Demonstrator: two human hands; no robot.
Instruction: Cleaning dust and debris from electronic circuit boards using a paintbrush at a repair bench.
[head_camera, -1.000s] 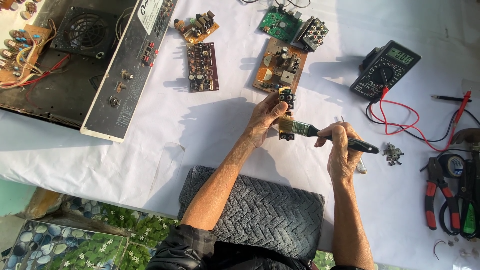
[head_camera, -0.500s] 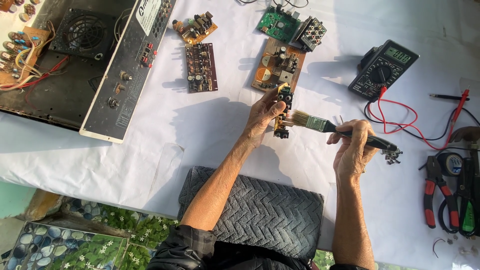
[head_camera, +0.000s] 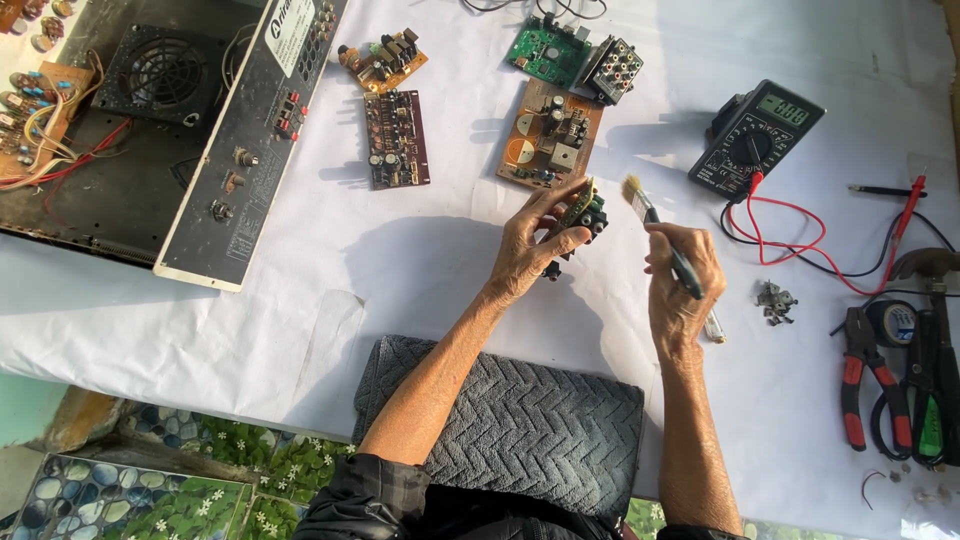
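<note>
The left hand (head_camera: 530, 245) has its grip clamped on a small green connector-studded circuit board (head_camera: 578, 212), just below the brown rectangular circuit board (head_camera: 550, 135) on the white-clothed worktop (head_camera: 400, 260). Right of the small board, the right hand (head_camera: 682, 285) clamps a dark-handled bristle brush (head_camera: 655, 225), bristles just beside it.

Strong daylight falls on the white counter (head_camera: 420, 270) and makes it very bright. Soft shadows lie left of the arms. The picture is sharp.
</note>
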